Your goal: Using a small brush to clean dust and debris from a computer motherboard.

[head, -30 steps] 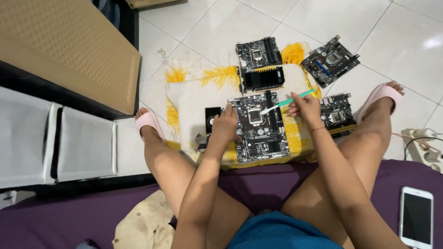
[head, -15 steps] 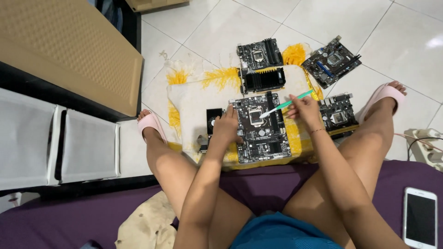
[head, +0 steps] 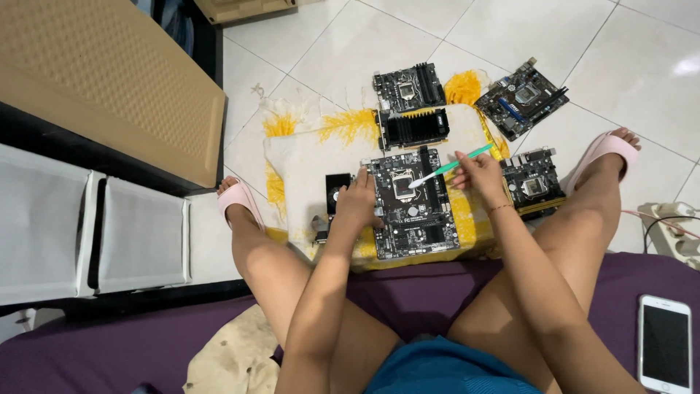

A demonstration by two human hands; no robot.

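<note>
Brush tip nudges down onto socket | right hand (head: 477, 174) fingers pinch green toothbrush (head: 448, 167) | left hand (head: 357, 204) presses motherboard (head: 412, 203), frame centre | risk: hard scrubbing bends socket pins

Floor of glossy white tiles (head: 510, 29) with thin dark grout lines; soft glare patch at the upper right. White cloth with yellow blotches (head: 321, 157) spread flat on the tiles. Tan perforated panel (head: 102, 80) leaning at the upper left, above a black frame. Two white fabric drawer fronts (head: 87, 237) side by side at the left edge. Purple bedding (head: 430, 299) across the bottom. White power strip (head: 674, 230) with cables at the right edge. Even, bright light.
</note>
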